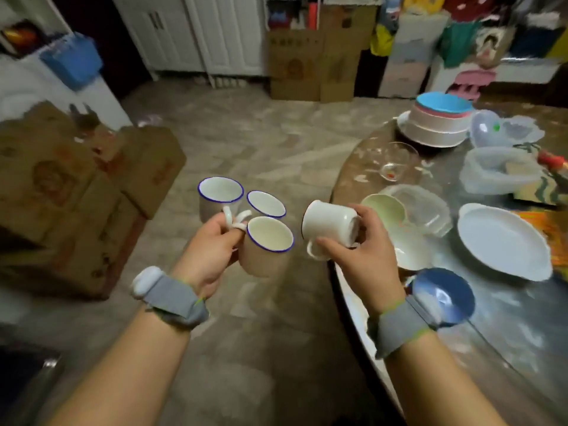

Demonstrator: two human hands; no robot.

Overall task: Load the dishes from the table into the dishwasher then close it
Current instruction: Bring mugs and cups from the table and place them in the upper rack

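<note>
The left hand (pixel 212 241) carried three blue-rimmed enamel mugs (pixel 267 244) at once, its fingers curled through their white handles (pixel 233 218) so that the cups hung bunched together, rims up and touching one another, out over the floor (pixel 246 133) and well clear of the table (pixel 507 318). The right hand (pixel 362 250) held a fourth mug (pixel 330 224) tipped on its side, mouth towards the other three, with fingers and thumb clamped round its base and body; its handle pointed down, free of the grip.

The dishwasher itself could not be made out in this view (a dark metal edge showed at the lower left, but what it belonged to was unclear). Much remained on the table: a white oval dish (pixel 504 241), a blue bowl (pixel 442 295), a pale green bowl (pixel 384 209), a glass bowl (pixel 396 161), a stack of plates (pixel 436 124) and clear plastic containers (pixel 498 173). The loading looked far from done.

The chief risk lay in the left hand. Three handles threaded on a few fingers left the mugs free to swing and knock, and any loosening of the curl could let one slip off and fall to the hard floor. Bringing the fourth mug in to join them would likely crowd that grip further. The right hand sat just above the table's edge, where a careless turn could clip the green bowl.
</note>
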